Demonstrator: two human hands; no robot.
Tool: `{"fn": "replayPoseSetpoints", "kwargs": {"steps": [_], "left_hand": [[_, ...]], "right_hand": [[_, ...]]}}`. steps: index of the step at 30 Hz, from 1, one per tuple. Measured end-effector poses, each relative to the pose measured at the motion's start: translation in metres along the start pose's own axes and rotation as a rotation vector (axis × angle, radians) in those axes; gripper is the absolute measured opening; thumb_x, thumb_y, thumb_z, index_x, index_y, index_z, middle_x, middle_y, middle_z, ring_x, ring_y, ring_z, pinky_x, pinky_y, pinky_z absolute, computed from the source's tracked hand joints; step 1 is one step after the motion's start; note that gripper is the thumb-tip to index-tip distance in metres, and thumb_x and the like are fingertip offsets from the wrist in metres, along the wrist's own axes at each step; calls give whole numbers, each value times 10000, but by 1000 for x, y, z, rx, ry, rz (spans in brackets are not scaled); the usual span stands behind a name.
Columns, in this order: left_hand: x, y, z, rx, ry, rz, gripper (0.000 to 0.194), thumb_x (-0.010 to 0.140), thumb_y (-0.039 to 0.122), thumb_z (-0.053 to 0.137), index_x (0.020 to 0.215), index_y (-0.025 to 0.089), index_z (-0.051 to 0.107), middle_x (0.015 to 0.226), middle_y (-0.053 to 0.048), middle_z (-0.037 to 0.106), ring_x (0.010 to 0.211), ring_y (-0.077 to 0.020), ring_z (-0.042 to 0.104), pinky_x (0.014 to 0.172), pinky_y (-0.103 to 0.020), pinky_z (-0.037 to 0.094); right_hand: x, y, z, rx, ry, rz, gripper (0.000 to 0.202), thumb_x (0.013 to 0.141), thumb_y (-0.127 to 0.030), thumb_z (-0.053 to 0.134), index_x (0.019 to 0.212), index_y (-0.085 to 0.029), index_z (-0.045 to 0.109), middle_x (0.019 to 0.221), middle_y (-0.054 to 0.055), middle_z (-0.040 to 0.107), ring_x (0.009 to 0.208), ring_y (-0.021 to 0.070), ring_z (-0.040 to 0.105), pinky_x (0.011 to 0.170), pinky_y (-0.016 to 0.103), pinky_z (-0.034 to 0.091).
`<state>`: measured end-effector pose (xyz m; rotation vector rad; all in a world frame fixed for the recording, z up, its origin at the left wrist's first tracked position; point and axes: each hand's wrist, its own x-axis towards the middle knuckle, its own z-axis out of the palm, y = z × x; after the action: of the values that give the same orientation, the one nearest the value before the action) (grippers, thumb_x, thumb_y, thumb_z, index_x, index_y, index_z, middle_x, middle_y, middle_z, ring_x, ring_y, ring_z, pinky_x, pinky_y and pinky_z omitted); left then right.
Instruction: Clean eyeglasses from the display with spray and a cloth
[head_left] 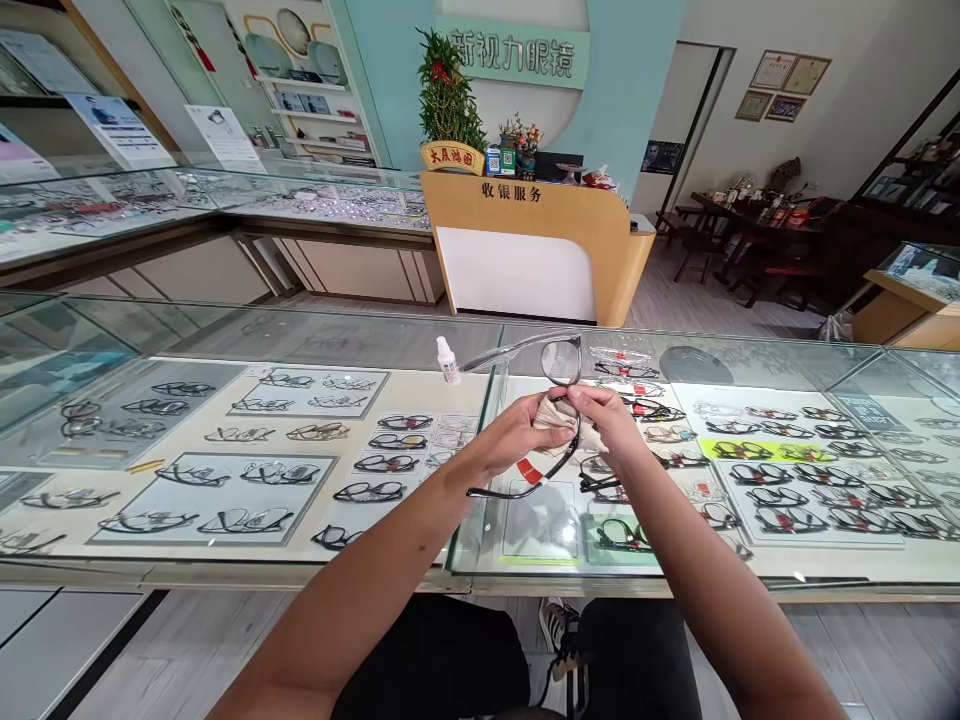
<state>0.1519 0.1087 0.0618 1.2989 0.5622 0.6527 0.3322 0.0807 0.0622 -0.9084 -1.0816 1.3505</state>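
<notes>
Both my hands are together above the glass counter, around a pair of eyeglasses (577, 358) with a dark frame. One round lens points away from me, and a dark temple arm reaches toward the lower left. My left hand (521, 432) is closed on a pale cloth (559, 418) wrapped about the nearer lens, which is hidden. My right hand (606, 412) pinches the frame near its bridge, with part of the cloth under its fingers. Beyond my left hand, a small white bottle (448, 361) stands on the glass.
Under the glass counter top (420, 345) lie several rows of eyeglasses (244, 472) on trays and cards. A wooden cash desk (615, 230) with a potted plant (448, 100) stands across the aisle. Another glass display case (315, 200) runs along the left.
</notes>
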Motion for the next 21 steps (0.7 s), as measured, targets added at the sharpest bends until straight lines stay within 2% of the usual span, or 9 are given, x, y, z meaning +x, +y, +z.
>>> {"fn": "replayPoseSetpoints", "kwargs": {"steps": [3, 8, 11, 13, 16, 18, 21], "left_hand": [[0, 0, 2, 12, 59, 22, 591, 752, 440, 929, 1205, 182, 652, 799, 38, 571, 663, -95, 449, 634, -251, 327], [0, 3, 10, 75, 133, 100, 485, 846, 581, 819, 998, 154, 644, 674, 62, 429, 596, -84, 338, 569, -249, 250], [-1, 7, 12, 51, 143, 130, 483, 873, 609, 783, 956, 152, 652, 690, 42, 480, 620, -94, 398, 587, -246, 311], [-2, 9, 11, 6, 132, 122, 482, 861, 595, 800, 1008, 152, 682, 741, 12, 560, 689, -117, 500, 638, -246, 384], [-4, 14, 9, -37, 71, 77, 536, 831, 523, 846, 1208, 170, 702, 911, -43, 680, 878, -173, 633, 770, -267, 471], [-5, 15, 7, -21, 56, 73, 602, 807, 461, 876, 1305, 182, 687, 1034, -64, 716, 955, -191, 652, 824, -278, 482], [-4, 11, 8, 10, 108, 101, 665, 761, 417, 919, 1326, 161, 680, 1013, -53, 722, 866, -163, 625, 775, -264, 460]], "right_hand": [[1, 3, -1, 7, 10, -1, 367, 801, -589, 868, 971, -264, 884, 917, 36, 737, 899, 214, 650, 826, 341, 513], [2, 5, -3, -16, 7, -6, 391, 808, -603, 859, 1014, -271, 877, 918, 35, 769, 960, 242, 694, 875, 360, 535], [2, 4, -3, 10, 22, 12, 397, 800, -595, 867, 1013, -261, 873, 918, 37, 779, 966, 250, 709, 858, 362, 551], [2, 1, -3, 52, 27, 16, 380, 799, -576, 874, 996, -251, 872, 933, 41, 784, 964, 246, 714, 842, 353, 556], [0, -5, -3, 97, 27, 29, 374, 789, -569, 880, 975, -245, 869, 916, 52, 782, 930, 241, 718, 801, 344, 560], [0, -6, -2, 100, 32, 28, 380, 774, -572, 888, 965, -244, 868, 875, 51, 771, 879, 231, 710, 769, 340, 556], [1, -4, -2, 72, 31, 7, 379, 780, -575, 884, 959, -242, 867, 865, 46, 764, 854, 216, 695, 771, 337, 550]]}}
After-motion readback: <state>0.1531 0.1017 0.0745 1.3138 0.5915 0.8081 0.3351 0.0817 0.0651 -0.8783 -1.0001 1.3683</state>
